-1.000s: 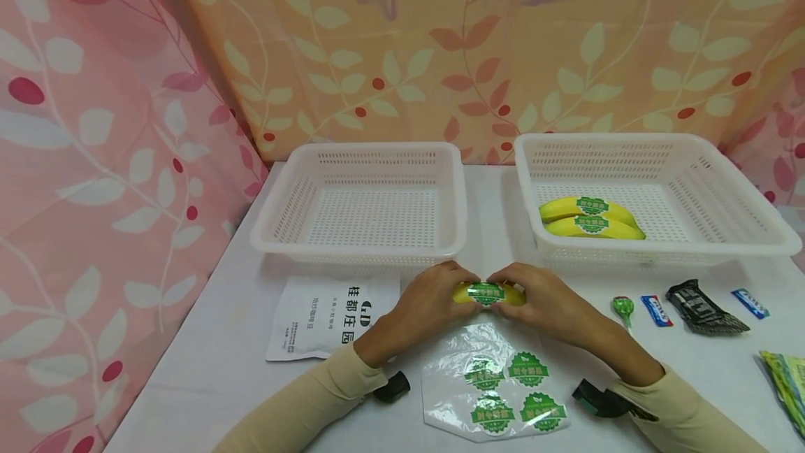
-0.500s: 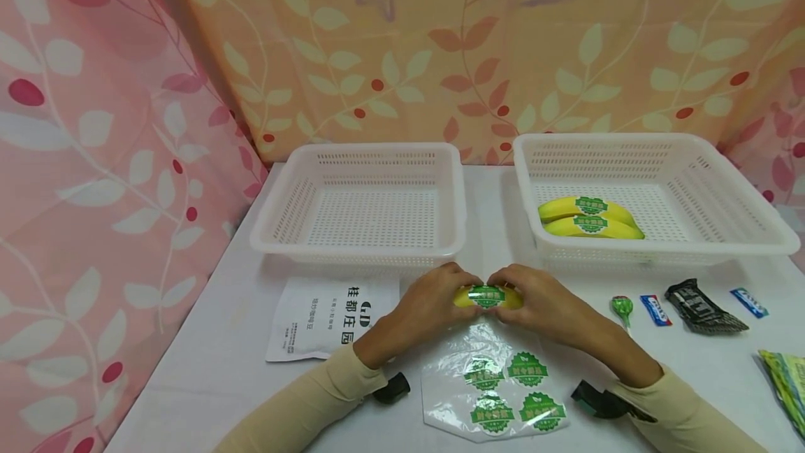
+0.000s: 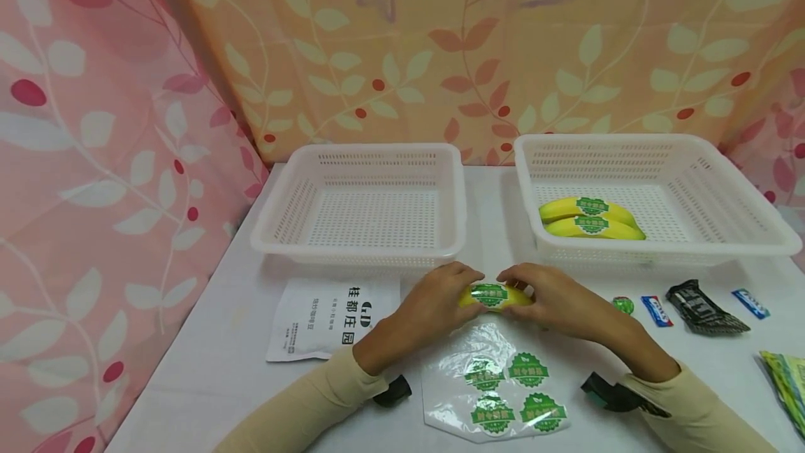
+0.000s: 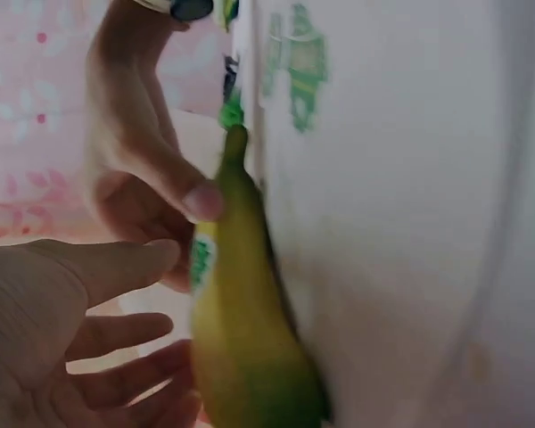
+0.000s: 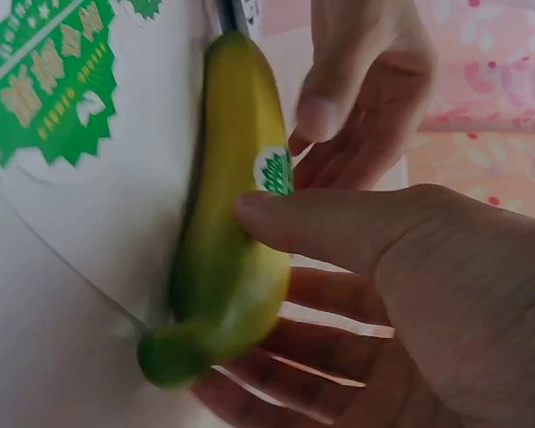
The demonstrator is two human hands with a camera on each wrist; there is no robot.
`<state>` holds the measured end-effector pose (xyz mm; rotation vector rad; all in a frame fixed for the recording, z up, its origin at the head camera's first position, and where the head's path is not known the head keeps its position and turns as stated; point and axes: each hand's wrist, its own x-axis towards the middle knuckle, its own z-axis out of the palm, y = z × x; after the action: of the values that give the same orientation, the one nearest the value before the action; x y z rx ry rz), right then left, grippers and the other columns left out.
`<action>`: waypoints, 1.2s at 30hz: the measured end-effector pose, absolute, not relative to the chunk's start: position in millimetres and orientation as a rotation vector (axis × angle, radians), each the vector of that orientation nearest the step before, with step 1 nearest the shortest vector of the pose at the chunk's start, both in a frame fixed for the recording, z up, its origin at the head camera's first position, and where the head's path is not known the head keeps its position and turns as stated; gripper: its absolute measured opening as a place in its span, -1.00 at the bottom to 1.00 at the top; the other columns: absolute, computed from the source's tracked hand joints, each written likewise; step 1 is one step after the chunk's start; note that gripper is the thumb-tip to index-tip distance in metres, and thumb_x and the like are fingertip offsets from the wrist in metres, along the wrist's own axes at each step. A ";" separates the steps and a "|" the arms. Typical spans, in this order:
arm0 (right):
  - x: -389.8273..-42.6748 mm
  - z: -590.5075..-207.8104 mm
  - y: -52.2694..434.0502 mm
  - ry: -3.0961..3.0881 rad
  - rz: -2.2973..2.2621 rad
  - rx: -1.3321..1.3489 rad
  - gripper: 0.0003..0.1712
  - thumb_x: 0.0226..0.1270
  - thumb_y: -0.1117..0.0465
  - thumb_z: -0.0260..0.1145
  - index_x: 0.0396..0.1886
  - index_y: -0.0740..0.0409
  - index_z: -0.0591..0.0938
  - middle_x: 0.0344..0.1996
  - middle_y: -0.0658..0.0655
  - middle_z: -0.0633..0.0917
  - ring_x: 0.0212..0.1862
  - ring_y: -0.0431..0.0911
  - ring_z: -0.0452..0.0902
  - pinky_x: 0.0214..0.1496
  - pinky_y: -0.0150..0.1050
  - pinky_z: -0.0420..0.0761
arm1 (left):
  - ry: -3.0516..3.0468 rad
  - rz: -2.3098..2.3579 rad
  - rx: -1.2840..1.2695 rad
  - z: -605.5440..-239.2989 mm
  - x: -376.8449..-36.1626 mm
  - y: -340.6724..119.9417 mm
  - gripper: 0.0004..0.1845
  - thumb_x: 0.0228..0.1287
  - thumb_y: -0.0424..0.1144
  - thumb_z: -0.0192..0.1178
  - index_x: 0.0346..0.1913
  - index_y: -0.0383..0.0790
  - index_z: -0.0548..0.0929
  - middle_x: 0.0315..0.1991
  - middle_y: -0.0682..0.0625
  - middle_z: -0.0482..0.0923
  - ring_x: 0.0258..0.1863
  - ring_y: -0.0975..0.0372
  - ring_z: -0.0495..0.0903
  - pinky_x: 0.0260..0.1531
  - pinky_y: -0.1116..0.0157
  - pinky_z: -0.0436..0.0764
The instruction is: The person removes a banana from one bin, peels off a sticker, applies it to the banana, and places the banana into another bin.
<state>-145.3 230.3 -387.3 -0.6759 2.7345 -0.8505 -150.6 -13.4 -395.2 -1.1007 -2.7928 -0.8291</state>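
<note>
A banana [image 3: 493, 297] with a green sticker [image 3: 488, 293] on its upper side was held low over the white table [image 3: 214, 362], just in front of the left basket [image 3: 367, 205] and slightly to that basket's right. It was gripped from both ends. The left hand [image 3: 436, 307] was curled round the end nearer the left basket, with its thumb lying along the banana's top; the right hand [image 3: 556, 299] was curled round the other end, its thumb pressed on the banana beside the sticker. In the right wrist view the thumb [image 5: 312, 223] was seen laid across the yellow skin, touching the edge of the sticker [image 5: 274, 169], while the fingers were wrapped underneath.

A clear sheet [image 3: 493, 386] carrying four more green stickers was spread on the table just in front of the banana. A white printed packet [image 3: 330, 317] lay in front of the left basket, to the banana's left. Two more stickered bananas [image 3: 588, 217] were lying side by side in the right basket [image 3: 654, 194], well apart from the left basket. A green lollipop [image 3: 623, 305], small blue packets [image 3: 656, 310] and a dark wrapper [image 3: 703, 307] were laid in front of the right basket.
</note>
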 end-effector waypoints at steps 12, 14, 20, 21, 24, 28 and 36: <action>-149.7 -381.1 242.0 2.572 -0.919 -0.643 -0.64 0.27 0.18 0.61 -0.01 0.14 0.69 -0.28 -0.04 0.70 -0.29 -0.16 0.57 -0.31 -0.32 0.60 | -2.680 -1.277 -1.242 -347.5 -167.4 29.6 -0.46 0.48 -0.06 0.37 0.44 -0.10 0.58 0.30 -0.01 0.56 0.18 0.27 0.61 0.07 0.51 0.58; -149.6 -381.8 242.5 2.572 -0.927 -0.650 -0.58 0.26 0.18 0.62 0.05 0.18 0.67 -0.23 0.00 0.71 -0.26 -0.15 0.57 -0.28 -0.31 0.61 | -2.701 -1.310 -1.218 -344.7 -175.0 38.8 -0.43 0.49 -0.05 0.37 0.47 -0.09 0.55 0.35 -0.03 0.50 0.22 0.24 0.58 0.10 0.49 0.58; -152.2 -383.3 241.6 2.587 -0.909 -0.669 -0.47 0.26 0.19 0.61 0.18 0.23 0.65 -0.09 0.03 0.76 -0.14 -0.14 0.62 -0.10 -0.25 0.65 | -2.746 -1.241 -1.107 -345.8 -196.2 62.9 -0.41 0.49 -0.02 0.36 0.48 -0.11 0.55 0.56 -0.08 0.34 0.48 0.12 0.43 0.43 0.23 0.45; -152.6 -383.6 241.4 2.590 -0.899 -0.668 -0.48 0.26 0.19 0.61 0.16 0.24 0.66 -0.10 0.02 0.76 -0.14 -0.15 0.63 -0.09 -0.24 0.66 | -2.754 -1.220 -1.083 -347.0 -198.6 65.8 -0.41 0.49 -0.02 0.35 0.48 -0.12 0.55 0.57 -0.08 0.33 0.51 0.12 0.40 0.46 0.20 0.42; -152.7 -383.0 240.2 2.597 -0.864 -0.668 -0.51 0.26 0.17 0.61 0.12 0.26 0.70 -0.13 -0.01 0.77 -0.13 -0.17 0.64 -0.07 -0.22 0.67 | -2.758 -1.194 -1.008 -352.0 -203.8 71.4 -0.44 0.51 -0.04 0.34 0.46 -0.15 0.57 0.56 -0.07 0.36 0.51 0.11 0.41 0.47 0.20 0.41; -151.5 -380.8 239.9 2.598 -0.834 -0.673 -0.52 0.27 0.15 0.61 0.12 0.23 0.71 -0.12 -0.04 0.78 -0.11 -0.19 0.65 -0.04 -0.20 0.67 | -2.742 -1.158 -0.956 -357.7 -206.2 74.7 -0.48 0.53 -0.05 0.32 0.43 -0.17 0.61 0.51 -0.05 0.41 0.47 0.14 0.44 0.45 0.25 0.42; -139.6 -360.4 260.1 2.654 -0.751 -0.557 -0.50 0.24 0.22 0.59 0.16 0.23 0.71 -0.05 0.03 0.78 -0.06 -0.08 0.64 -0.04 -0.04 0.70 | -2.732 -1.135 -0.950 -358.7 -207.2 76.4 -0.48 0.51 -0.07 0.34 0.42 -0.17 0.61 0.50 -0.06 0.41 0.45 0.14 0.47 0.43 0.29 0.45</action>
<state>-139.6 260.1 -360.4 -0.5571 2.6540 -0.7505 -207.2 76.4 -358.7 -0.9495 -2.7316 -1.1346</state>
